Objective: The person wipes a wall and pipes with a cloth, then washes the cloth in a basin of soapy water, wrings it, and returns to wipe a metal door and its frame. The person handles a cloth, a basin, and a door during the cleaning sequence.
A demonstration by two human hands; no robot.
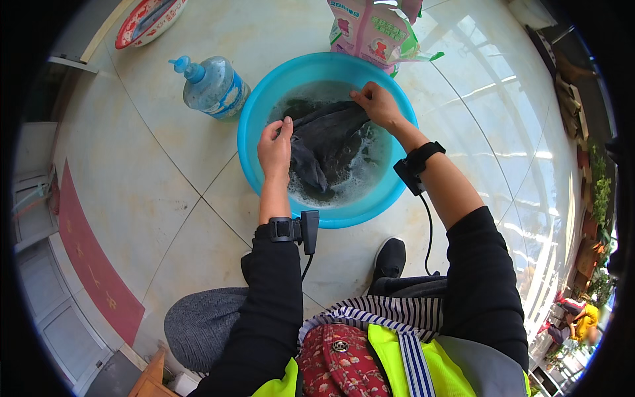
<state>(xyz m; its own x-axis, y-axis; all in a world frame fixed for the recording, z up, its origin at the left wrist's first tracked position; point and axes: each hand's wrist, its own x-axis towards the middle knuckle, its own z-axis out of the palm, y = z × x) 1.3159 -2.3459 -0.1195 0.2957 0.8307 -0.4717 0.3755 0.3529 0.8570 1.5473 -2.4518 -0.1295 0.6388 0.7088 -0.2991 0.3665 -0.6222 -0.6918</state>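
A blue plastic basin [251, 149] of dark, sudsy water [364, 186] sits on the floor before me. Over the water I hold a soaked dark cloth [332, 136], perhaps a garment, spread between both hands. My left hand [275, 149] pinches its left side, thumb up, near the basin's left wall. At the upper right, my right hand [379, 104] grips the other end between thumb and fingers. The cloth's lower folds hang down into the suds, and part of it is hidden under the water. Both wrists wear black strapped devices with cables.
A clear pump bottle [216, 89] stands left of the basin. Behind the basin is a pink detergent bag [372, 30]. A red-patterned enamel bowl [149, 22] lies at the upper left. A red mat [96, 263] runs along the left. Plants and a person [585, 320] appear far right.
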